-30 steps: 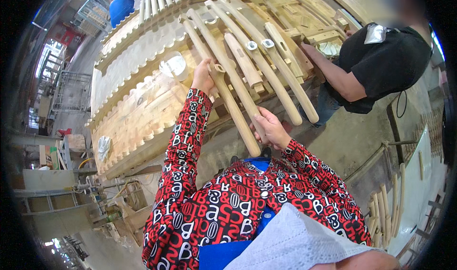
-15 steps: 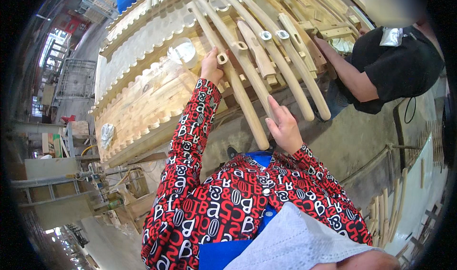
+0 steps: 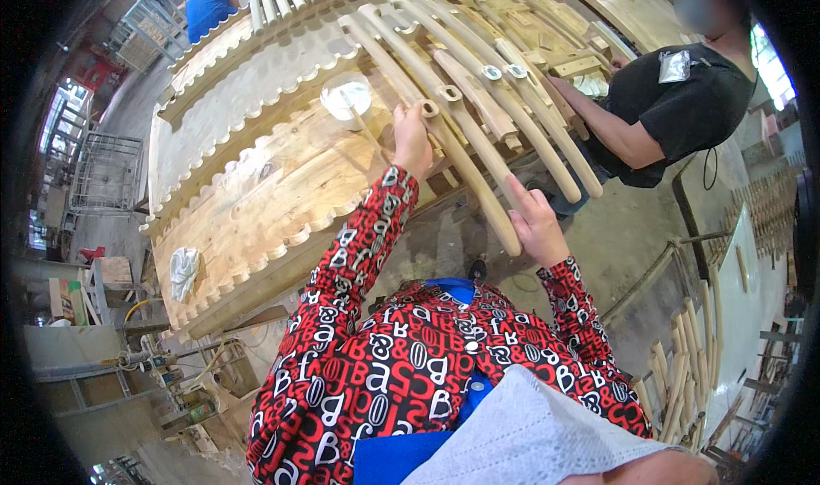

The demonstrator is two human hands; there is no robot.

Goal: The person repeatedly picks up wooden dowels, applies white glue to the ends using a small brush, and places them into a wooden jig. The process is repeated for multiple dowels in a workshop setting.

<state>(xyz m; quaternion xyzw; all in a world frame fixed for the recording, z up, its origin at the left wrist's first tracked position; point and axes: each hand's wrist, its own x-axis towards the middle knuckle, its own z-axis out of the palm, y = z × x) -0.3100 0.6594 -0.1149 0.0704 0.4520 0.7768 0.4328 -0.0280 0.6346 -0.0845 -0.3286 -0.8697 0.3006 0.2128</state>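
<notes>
Two hands are seen on one long curved wooden rod (image 3: 478,186). The left hand (image 3: 412,139) is closed around a thin stick (image 3: 366,128), held just beside a glued socket (image 3: 428,108) on the rod; the stick's far end lies in a small white bowl (image 3: 346,98). The right hand (image 3: 538,222) is wrapped on the rod's near end, fingers (image 3: 519,190) curled over it. The rod lies slanted across a stack of scalloped wood panels (image 3: 256,194), its near end sticking out past the stack's near edge over the floor (image 3: 632,237). More curved rods (image 3: 512,100) lie beside it, further right, some with glued sockets too. The bowl sits on the top panel, near the stack's middle. A white rag (image 3: 183,271) is seen at the stack's near left corner. Both sleeves (image 3: 359,254) are red with a white and black print. A second person in a black shirt (image 3: 683,109) is at the right, forearm (image 3: 602,126) reaching to the rods. A person in blue (image 3: 209,2) is at the far side.
</notes>
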